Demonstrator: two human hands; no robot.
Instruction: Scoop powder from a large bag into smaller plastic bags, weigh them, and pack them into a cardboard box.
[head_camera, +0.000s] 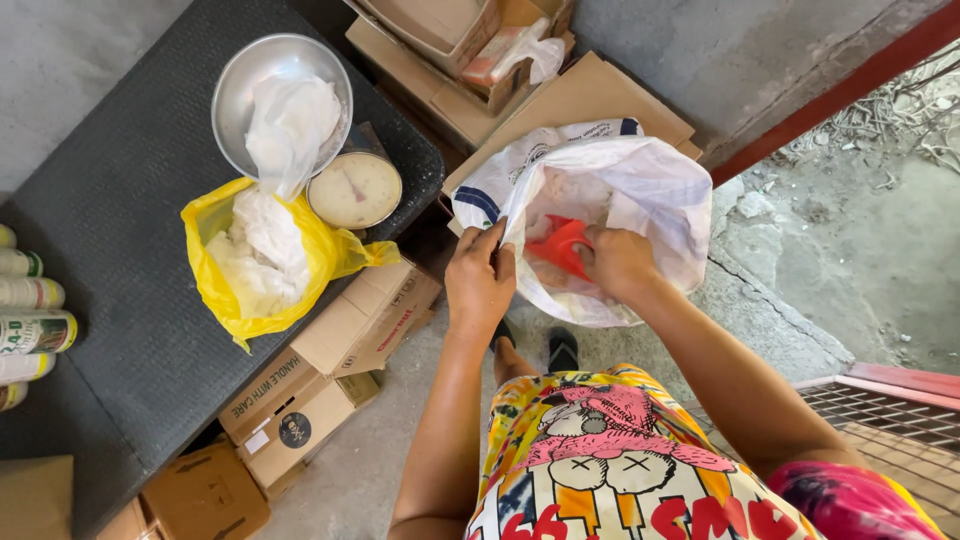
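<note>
Left hand (480, 280): fingers pinching rim of white sack (640, 180). Right hand (618, 262), inside sack mouth: fingers gripping red scoop (558, 245). Sack on floor, 3 o'clock of worktop (100, 230); yellow bag (215, 270) at 9 o'clock.

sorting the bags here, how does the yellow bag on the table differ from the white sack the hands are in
The yellow bag is smaller and lies on the dark table untouched; the white sack is larger, sits below the table's edge, and is held open by the left hand while the right hand grips a red scoop inside. Both are thin, crumpled and open.
</note>
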